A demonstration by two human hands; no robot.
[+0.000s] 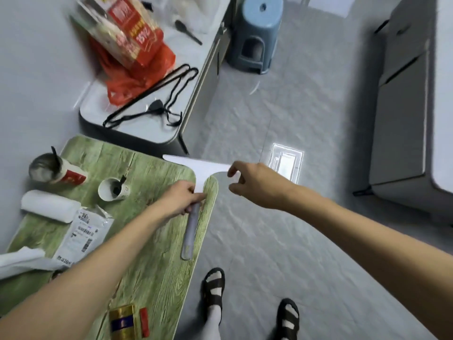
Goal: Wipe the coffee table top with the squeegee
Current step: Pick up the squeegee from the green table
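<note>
Squeegee (203,171) handle points toward person, left hand (181,200) gripping it, right hand (255,185) pinching blade (186,161).

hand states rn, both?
Left hand: grips the squeegee by its handle.
Right hand: fingers pinch the right end of the squeegee's blade.

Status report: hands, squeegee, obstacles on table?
Left hand grips squeegee neck; right hand pinches blade end. Blade overhangs table corner. Red cup, white cup, paper roll on top.

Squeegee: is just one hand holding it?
No, the left hand holds the squeegee handle and the right hand pinches its blade end.
</note>
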